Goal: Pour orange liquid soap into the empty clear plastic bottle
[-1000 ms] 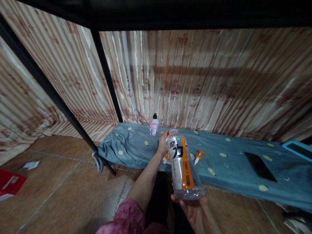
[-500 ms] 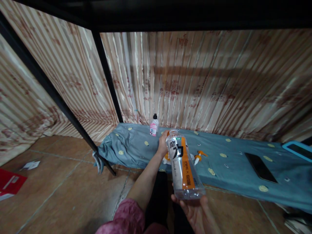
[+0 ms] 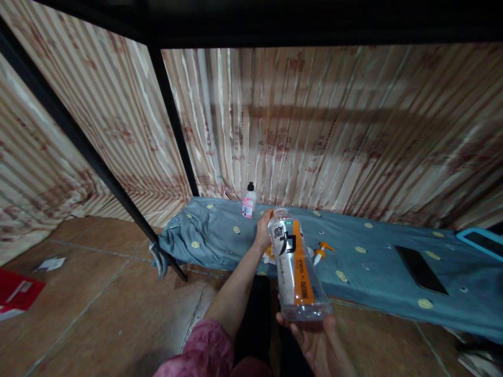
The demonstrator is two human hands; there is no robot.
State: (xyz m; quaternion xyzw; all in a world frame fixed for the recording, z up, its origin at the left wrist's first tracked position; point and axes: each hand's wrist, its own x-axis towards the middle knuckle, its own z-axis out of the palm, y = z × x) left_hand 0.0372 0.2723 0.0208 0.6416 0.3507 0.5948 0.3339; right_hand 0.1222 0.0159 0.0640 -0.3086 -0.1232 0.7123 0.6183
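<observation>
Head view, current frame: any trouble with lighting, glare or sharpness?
Head view: dim overall, with the black frame nearly featureless along the top; a broad shadow band crosses the striped curtain behind; pale highlights show on the clear bottle; also in the head view, the bottle's smaller print is too soft to read.

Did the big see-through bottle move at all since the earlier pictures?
No, as far as I can see: the see-through bottle lines up with the orange pump top on the cloth just as before.
</observation>
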